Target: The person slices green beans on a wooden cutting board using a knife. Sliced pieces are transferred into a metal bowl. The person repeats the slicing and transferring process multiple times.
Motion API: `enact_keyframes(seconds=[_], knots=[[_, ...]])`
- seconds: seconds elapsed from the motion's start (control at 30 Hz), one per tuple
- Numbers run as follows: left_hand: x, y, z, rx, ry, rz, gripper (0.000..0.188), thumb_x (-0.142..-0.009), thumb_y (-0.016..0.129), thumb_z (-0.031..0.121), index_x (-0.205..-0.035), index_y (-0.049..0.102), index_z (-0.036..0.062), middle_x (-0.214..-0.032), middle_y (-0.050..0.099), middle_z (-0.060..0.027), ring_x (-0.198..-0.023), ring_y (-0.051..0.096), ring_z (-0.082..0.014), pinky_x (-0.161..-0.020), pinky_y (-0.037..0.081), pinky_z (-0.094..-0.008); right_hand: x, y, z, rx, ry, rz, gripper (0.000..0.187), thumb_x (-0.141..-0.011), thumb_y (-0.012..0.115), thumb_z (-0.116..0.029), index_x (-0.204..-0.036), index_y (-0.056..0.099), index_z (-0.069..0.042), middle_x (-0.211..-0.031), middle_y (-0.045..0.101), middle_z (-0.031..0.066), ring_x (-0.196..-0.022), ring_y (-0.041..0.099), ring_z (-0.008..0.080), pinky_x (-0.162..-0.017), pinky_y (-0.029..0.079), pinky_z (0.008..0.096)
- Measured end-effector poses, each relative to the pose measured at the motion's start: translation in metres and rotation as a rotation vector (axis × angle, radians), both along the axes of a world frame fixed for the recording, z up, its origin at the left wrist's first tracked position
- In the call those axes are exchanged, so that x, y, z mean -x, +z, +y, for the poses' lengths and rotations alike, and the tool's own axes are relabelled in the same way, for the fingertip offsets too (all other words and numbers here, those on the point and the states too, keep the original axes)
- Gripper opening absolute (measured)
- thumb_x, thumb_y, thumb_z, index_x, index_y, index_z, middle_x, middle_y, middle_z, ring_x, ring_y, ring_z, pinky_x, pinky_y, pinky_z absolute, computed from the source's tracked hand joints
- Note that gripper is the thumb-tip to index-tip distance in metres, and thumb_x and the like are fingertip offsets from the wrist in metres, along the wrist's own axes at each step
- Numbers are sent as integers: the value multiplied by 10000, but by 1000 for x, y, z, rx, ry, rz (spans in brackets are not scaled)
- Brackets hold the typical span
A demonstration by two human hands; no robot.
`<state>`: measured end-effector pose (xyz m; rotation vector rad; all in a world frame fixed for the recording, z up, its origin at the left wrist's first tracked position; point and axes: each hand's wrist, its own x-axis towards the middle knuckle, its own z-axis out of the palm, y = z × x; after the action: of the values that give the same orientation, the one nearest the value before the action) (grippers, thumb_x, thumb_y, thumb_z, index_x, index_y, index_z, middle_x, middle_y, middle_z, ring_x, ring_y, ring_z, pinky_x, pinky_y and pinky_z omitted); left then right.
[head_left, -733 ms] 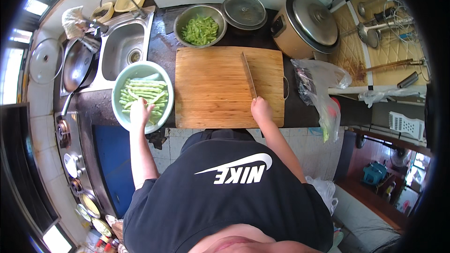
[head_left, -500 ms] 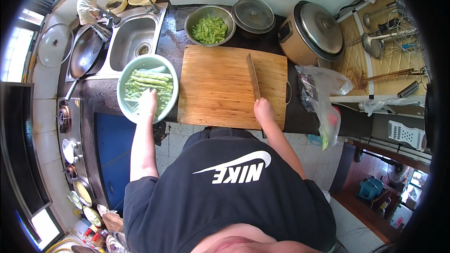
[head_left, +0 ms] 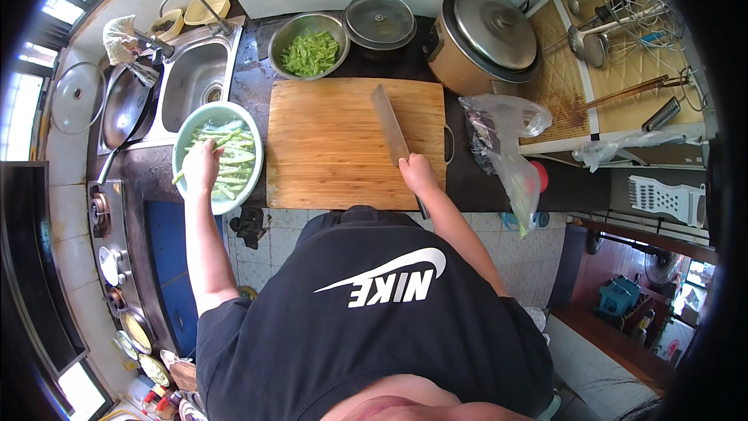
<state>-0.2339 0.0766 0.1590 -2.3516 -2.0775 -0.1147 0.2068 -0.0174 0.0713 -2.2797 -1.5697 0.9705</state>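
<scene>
My left hand [head_left: 201, 165] is over a pale green basin [head_left: 257, 140] at the left edge of the cutting board. Its fingers are closed on a long green vegetable [head_left: 227, 138], whose exact kind I cannot tell. More long green vegetables [head_left: 234, 175] lie in the basin, seemingly in water. My right hand [head_left: 418, 174] grips a cleaver [head_left: 390, 129] by its handle; the broad blade points away from me over the right part of the wooden cutting board [head_left: 327, 148]. Behind the board, a metal bowl [head_left: 274, 51] holds cut green pieces [head_left: 310, 52].
A lidded pot [head_left: 379, 19] and a large rice cooker [head_left: 487, 39] stand at the back. A clear plastic bag [head_left: 510, 156] hangs over the counter's front edge on the right. The sink [head_left: 192, 82] and a wok [head_left: 127, 105] are at the left.
My left hand has risen from among the vegetables, with one now in its fingers. The cleaver's blade has turned, showing more of its flat side. The whole view has shifted.
</scene>
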Motion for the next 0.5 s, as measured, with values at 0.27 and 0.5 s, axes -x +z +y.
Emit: enact_keyframes(seconds=[0.27,0.5], knots=[[-172,-59,-26,164,-370,-465,169,-846,576,133,-995,638,82,-926,606,-119,-875,597,-299,-730,485,-410,-39,21,-36,18,25,-26,351,-869,497,-293,-796,625,25,-798,637,229,-784,621,396,-715,493,476],[-228,-127,-58,22,-656,-434,234,-751,623,82,-984,643,90,-855,540,-58,-826,538,-240,-752,449,-357,-52,24,-66,35,92,-69,338,-875,493,-308,-782,620,-9,-766,640,210,-739,627,387,-682,498,486]])
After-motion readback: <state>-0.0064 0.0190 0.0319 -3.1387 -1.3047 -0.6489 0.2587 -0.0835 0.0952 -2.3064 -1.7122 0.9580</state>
